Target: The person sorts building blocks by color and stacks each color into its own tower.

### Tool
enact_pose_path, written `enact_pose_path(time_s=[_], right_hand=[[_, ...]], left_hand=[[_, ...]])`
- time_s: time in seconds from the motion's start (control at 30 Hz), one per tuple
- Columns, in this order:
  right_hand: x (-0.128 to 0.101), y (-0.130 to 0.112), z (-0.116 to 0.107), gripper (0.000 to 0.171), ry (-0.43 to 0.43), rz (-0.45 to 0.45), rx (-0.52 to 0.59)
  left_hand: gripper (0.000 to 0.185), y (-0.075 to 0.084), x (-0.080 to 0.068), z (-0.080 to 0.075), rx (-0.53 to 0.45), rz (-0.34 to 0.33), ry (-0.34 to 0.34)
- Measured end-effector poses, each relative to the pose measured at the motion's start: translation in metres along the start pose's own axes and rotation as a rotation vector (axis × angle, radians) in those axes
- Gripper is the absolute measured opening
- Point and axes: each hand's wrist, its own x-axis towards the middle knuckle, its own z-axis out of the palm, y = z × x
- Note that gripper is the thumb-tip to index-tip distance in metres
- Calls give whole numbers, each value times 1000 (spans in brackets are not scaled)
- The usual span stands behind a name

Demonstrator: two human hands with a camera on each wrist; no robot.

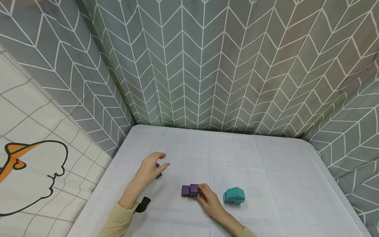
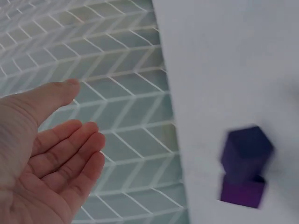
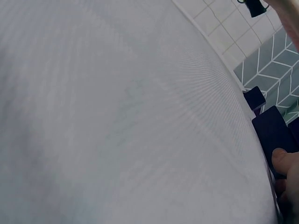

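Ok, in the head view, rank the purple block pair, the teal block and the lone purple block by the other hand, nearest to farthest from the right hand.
1. Purple block pair: touching the right hand, on its left.
2. Teal block: just to its right, apart from it.
3. Lone purple block: farther left, under the left hand, mostly hidden.

The table (image 1: 266, 171) is viewed from above by the head camera; close, blurred wrist views apparently share its purple blocks (image 1: 189, 190).
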Motion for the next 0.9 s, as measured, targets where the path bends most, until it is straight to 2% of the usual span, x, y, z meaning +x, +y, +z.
enact_pose_path(time_s=[0.2,0.43,0.77,0.9], right_hand=[[1,-1,-1,35,-5,9,3],[2,-2,-2,36,-7,8,3],[2,-3,-2,36,-8,12,-2],[2,-3,-1,36,-10,15,-2]], left_hand=[[28,-23,-19,7,-18,-115,-59],[31,-40,-35,18,-13,-220,-106],[32,-55,-45,31,52,-229,-105],[34,-59,-49,39,43,-237,-97]])
